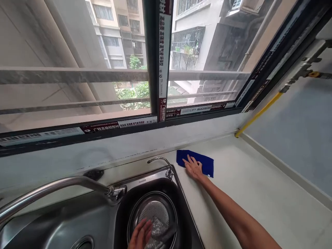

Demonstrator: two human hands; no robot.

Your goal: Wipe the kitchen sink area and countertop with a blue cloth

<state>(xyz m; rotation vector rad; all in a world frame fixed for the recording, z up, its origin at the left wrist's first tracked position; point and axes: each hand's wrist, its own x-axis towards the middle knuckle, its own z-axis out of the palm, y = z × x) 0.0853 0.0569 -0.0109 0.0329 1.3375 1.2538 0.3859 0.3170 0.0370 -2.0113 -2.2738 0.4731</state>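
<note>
My right hand (193,167) lies flat, fingers spread, on a blue cloth (204,162) that is spread on the white countertop (254,193) right of the sink. My left hand (140,235) reaches into the dark sink basin (121,214) and rests with fingers together on the rim of a round metal pan (153,211). A crumpled silvery scrubber (159,226) lies in the pan beside those fingers; whether the hand grips it is hidden.
A long chrome faucet (64,185) arches over the left steel basin (64,228); a small tap (162,162) stands behind the right one. A window with railings (77,74) runs along the back. A yellow gas pipe (259,114) crosses the right wall.
</note>
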